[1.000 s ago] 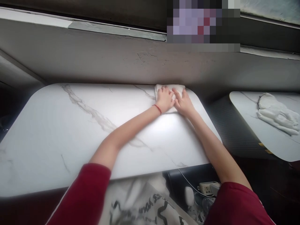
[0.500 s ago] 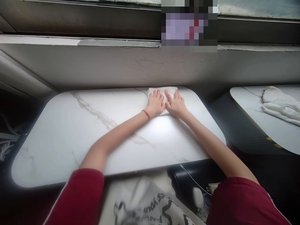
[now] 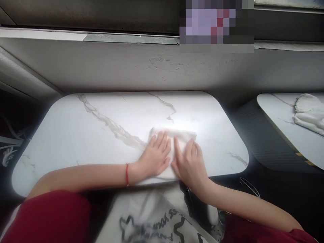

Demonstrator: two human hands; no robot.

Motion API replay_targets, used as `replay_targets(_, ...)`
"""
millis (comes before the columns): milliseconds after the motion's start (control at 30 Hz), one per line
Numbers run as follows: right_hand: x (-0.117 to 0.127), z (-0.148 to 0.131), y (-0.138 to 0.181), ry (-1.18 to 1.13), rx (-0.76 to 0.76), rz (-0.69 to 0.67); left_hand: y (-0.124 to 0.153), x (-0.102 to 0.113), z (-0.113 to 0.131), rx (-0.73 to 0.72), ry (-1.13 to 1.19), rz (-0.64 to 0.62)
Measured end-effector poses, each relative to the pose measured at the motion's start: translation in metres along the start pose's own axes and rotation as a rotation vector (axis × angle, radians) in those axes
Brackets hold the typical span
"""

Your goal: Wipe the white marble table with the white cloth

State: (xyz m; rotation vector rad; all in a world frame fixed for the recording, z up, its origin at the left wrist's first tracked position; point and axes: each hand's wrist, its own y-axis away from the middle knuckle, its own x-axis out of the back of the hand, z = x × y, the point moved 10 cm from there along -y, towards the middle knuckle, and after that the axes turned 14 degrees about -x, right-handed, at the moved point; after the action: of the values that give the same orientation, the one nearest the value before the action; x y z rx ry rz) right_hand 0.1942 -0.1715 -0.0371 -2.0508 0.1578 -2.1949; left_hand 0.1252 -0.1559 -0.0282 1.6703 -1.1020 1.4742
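Note:
A folded white cloth [image 3: 174, 132] lies on the white marble-patterned tabletop [image 3: 76, 141], close to its front edge. My left hand [image 3: 155, 153] rests flat on the cloth's left part, fingers stretched out. A red string bracelet [image 3: 127, 173] is around that wrist. On the cloth's right part presses my right hand [image 3: 191, 162], its index finger extended and the other fingers somewhat bent near the cloth's right edge. The palms cover much of the cloth's middle.
Behind the tabletop runs a grey wall [image 3: 113, 67] with a ledge above. At the right, a second marbled tabletop [image 3: 286, 125] carries a crumpled white cloth [image 3: 308, 111]. Below the front edge are a printed pale fabric [image 3: 152, 216] and a white cable [image 3: 249, 185].
Both hands have drawn the cloth from the tabletop's far edge toward me, near the front edge. My elbows are more bent, and the view has shifted slightly.

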Motion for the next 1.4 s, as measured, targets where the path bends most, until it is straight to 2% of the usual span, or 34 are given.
replay_targets(167,-0.006,-0.007,-0.047,0.032,0.038,0.024,-0.008,-0.009,-0.042,0.101,0.064,-0.031)
replay_targets(333,-0.011,-0.020,-0.112,-0.033,0.086,0.091,-0.012,-0.020,-0.107,0.207,0.093,-0.003)
replay_targets(500,-0.022,-0.043,-0.167,-0.070,0.054,0.089,-0.006,-0.030,-0.168,0.273,0.105,0.073)
replay_targets(567,-0.022,-0.058,-0.182,-0.077,0.097,0.107,-0.002,-0.032,-0.186,0.287,0.118,0.109)
replay_targets(667,-0.021,-0.085,-0.198,-0.140,0.257,0.133,0.006,-0.033,-0.207,0.317,0.130,0.141)
replay_targets(800,-0.030,-0.109,-0.219,-0.262,0.459,0.080,0.014,-0.038,-0.227,0.362,0.153,0.154)
replay_targets(900,-0.033,-0.113,-0.233,-0.326,0.519,0.073,0.018,-0.043,-0.239,0.423,0.175,0.167)
replay_targets(1200,-0.041,-0.115,-0.250,-0.375,0.527,0.083,0.020,-0.049,-0.251,0.465,0.220,0.189)
replay_targets(1400,-0.041,-0.117,-0.257,-0.425,0.518,0.114,0.019,-0.051,-0.257,0.461,0.197,0.154)
